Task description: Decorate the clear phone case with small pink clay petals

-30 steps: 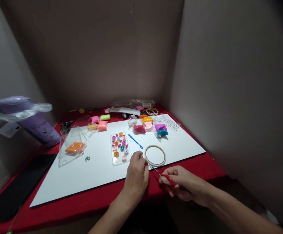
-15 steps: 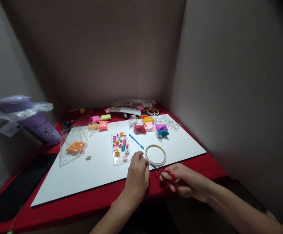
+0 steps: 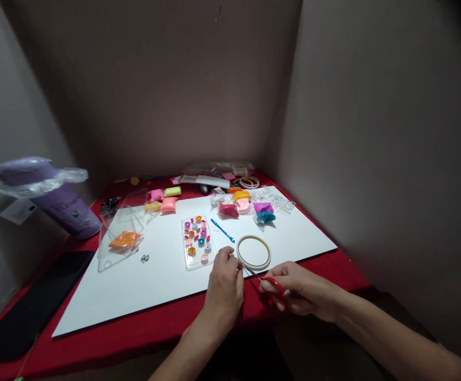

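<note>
My right hand [image 3: 297, 290] grips red-handled scissors [image 3: 276, 287], fingers in the loops. Their thin blades point left, towards the fingertips of my left hand [image 3: 226, 278]. Its fingers are curled together over the front edge of the white board; whatever they pinch is hidden. Just beyond the blades lies a narrow white ring of tape [image 3: 269, 259], flat on the board. A clear phone case [image 3: 193, 263] decorated with small colourful clay flowers and red petal shapes rests to the left of the tape. Between them lies a blue modelling tool [image 3: 222, 230].
The white board [image 3: 143, 296] sits on a red cloth [image 3: 321, 272]. Several clay packets [image 3: 228, 210] and a gem sticker sheet [image 3: 283, 204] lie towards the back. At left are an orange packet [image 3: 125, 241], a black pad [image 3: 35, 301] and a tilted purple tumbler [image 3: 67, 211].
The red scissor handles have drawn closer together in my right hand. My left hand stays almost in place, and the things on the board keep their places.
</note>
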Available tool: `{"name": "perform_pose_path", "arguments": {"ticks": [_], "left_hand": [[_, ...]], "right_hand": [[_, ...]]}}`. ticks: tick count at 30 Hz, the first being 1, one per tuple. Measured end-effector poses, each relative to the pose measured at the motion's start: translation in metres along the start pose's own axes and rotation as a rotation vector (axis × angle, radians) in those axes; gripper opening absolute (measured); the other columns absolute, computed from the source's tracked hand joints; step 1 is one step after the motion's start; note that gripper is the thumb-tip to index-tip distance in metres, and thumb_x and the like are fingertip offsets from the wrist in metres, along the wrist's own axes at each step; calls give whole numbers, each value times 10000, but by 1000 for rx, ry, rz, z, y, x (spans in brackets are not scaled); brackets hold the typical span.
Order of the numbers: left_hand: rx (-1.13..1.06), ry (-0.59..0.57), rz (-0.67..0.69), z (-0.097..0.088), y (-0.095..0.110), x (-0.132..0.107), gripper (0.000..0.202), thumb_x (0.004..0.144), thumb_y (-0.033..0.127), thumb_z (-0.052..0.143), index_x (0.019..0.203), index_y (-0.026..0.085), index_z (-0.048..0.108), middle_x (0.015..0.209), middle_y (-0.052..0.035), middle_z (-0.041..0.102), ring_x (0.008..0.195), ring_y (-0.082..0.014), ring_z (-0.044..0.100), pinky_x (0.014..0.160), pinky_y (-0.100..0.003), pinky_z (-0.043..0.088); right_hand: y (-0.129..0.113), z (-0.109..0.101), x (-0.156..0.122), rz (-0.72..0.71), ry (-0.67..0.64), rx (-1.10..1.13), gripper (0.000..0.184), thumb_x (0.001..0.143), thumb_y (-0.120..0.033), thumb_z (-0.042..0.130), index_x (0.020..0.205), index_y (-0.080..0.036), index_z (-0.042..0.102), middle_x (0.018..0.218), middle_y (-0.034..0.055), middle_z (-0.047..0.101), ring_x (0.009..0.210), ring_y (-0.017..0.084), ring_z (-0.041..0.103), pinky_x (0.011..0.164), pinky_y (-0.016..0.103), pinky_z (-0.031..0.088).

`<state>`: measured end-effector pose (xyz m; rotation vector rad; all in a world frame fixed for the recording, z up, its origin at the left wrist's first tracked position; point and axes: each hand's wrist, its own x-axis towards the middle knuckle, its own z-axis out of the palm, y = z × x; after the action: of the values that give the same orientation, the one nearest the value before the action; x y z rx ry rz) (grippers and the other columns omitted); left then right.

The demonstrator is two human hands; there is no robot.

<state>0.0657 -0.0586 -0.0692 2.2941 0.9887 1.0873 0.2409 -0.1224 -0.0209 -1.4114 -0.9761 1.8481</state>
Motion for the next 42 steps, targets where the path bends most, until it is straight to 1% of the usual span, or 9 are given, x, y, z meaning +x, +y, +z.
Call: {"name": "perform_pose_path", "arguments": {"ticks": [8,12,24,30,33,36,39,40,42], "left_hand": [[-4,2,-2,0,0,0,196,819,-8,421,785,160,518,1076,-141,541,987,-251,565,825,-392,506],[-4,6,-6,0,0,-1,203,815,-15,412,783,159,514,1070,-145,541,977,-251,567,808,-390,508],[-4,3,-7,-1,0,-1,207,813,3,408,779,182,506,1039,-111,529,987,-243,562,822,-400,510],[-28,25,-43,-2,2,-1,209,812,11,398,783,184,512,1053,-115,536,1004,-244,568,837,-410,505],[-58,50,-62,-3,2,-1,190,819,35,413,807,189,524,1076,-102,530,986,-226,582,826,-394,515],[-93,73,-81,-3,2,-2,172,832,64,422,806,193,533,1072,-96,526,972,-219,590,798,-382,526],[-131,83,-103,-4,2,-2,168,844,86,423,804,193,546,1073,-97,527,975,-223,586,796,-388,522],[-145,83,-112,-5,2,-1,165,848,94,425,804,192,550,1073,-96,528,971,-221,584,794,-385,519],[-180,83,-133,-7,4,-1,162,857,110,431,808,190,562,1071,-93,530,950,-209,583,771,-361,516]], "right_hand": [[-5,1,-1,15,21,-38,360,745,-375,708,549,-150,508,451,-52,532,293,-8,204,332,202,42],[-7,1,-1,30,37,-55,327,733,-351,714,568,-151,515,447,-56,527,298,-6,192,332,200,48],[-6,2,0,38,98,-99,345,691,-379,717,561,-168,478,431,-72,486,308,-2,179,343,208,47],[-7,7,-1,30,136,-185,280,675,-331,691,562,-172,491,414,-78,460,308,7,181,335,208,60],[-4,7,-6,21,185,-274,215,682,-329,699,678,-175,550,421,-69,508,314,26,240,334,186,109],[-2,2,-14,-39,254,-393,186,720,-330,676,766,-180,577,466,-50,561,348,54,321,356,186,202],[-4,-11,-22,-194,377,-607,87,759,-263,625,775,-178,632,625,3,649,512,109,494,482,214,348],[-5,-16,-24,-249,436,-695,76,770,-235,602,788,-181,652,690,19,671,588,134,535,546,232,378],[-9,-28,-24,-320,545,-840,132,803,-210,555,843,-186,679,749,41,680,670,175,559,629,271,388]]}}
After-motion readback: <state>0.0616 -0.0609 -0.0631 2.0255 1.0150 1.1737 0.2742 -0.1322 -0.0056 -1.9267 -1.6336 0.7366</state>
